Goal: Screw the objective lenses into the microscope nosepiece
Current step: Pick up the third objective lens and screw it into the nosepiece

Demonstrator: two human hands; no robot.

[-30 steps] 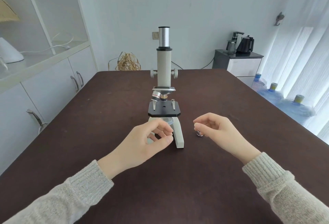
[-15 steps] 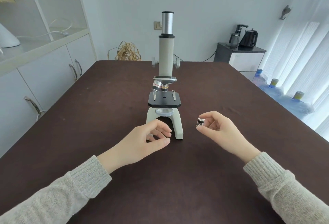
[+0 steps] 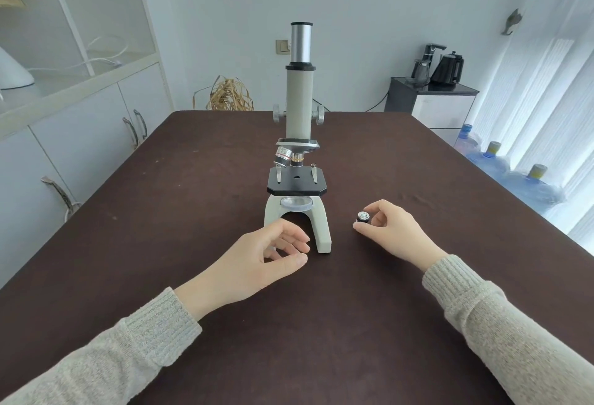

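Observation:
A grey microscope (image 3: 299, 105) stands upright at the middle of the dark table (image 3: 160, 205). Its nosepiece (image 3: 297, 143) carries two objective lenses (image 3: 288, 157) above the black stage (image 3: 297, 183). My right hand (image 3: 393, 231) pinches a short black and silver objective lens (image 3: 363, 217) between thumb and fingers, to the right of the microscope's base and just above the table. My left hand (image 3: 257, 263) hovers in front of the base's left foot, fingers loosely curled and empty.
White cabinets (image 3: 80, 124) run along the left. A dry straw bundle (image 3: 229, 95) sits past the table's far edge. A dark side cabinet with kettles (image 3: 440, 66) stands at the back right, with water bottles (image 3: 514, 173) on the floor by the curtains.
My right hand picked the loose lens up off the table and turned it so its silver end faces up. My left hand stayed near the base.

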